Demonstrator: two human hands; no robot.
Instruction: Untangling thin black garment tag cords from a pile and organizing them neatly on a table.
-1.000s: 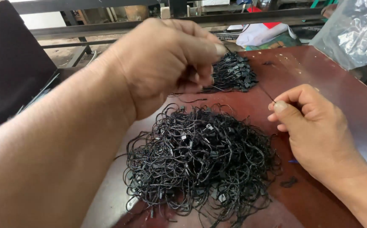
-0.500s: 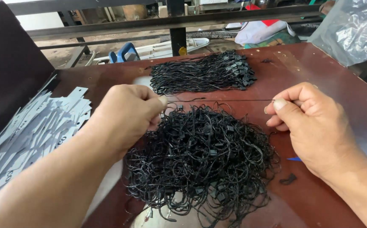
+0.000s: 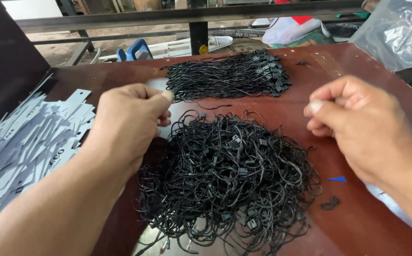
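We have both hands over the reddish-brown counter (image 3: pixel 357 61), one on each side of the loose tangle of black tag strings (image 3: pixel 229 180) heaped in the middle. Our left hand (image 3: pixel 130 123) sits at the heap's upper left edge with its fingers (image 3: pixel 165 97) curled in and the thumb pressed to the forefinger, as if pinching something thin; we cannot make out a string between them. Our right hand (image 3: pixel 357 128) hovers just right of the heap, its fingers likewise drawn shut with the thumb tip against the forefinger, and again nothing clearly shows in the pinch. Between the two hands, near the heap's top edge, a single black string (image 3: pixel 210 106) lies on the counter, apart from the rest. Behind it, farther from us, the sorted bundle of strings (image 3: pixel 229 76) lies combed straight, the little plastic ends gathered at its right side, which keeps it tidy and well apart from the tangle. To our left a spread of grey paper tags (image 3: pixel 30 137) fans across the counter's edge, within the left hand's reach. A crumpled clear plastic bag (image 3: pixel 400 33) rests at the far right corner.
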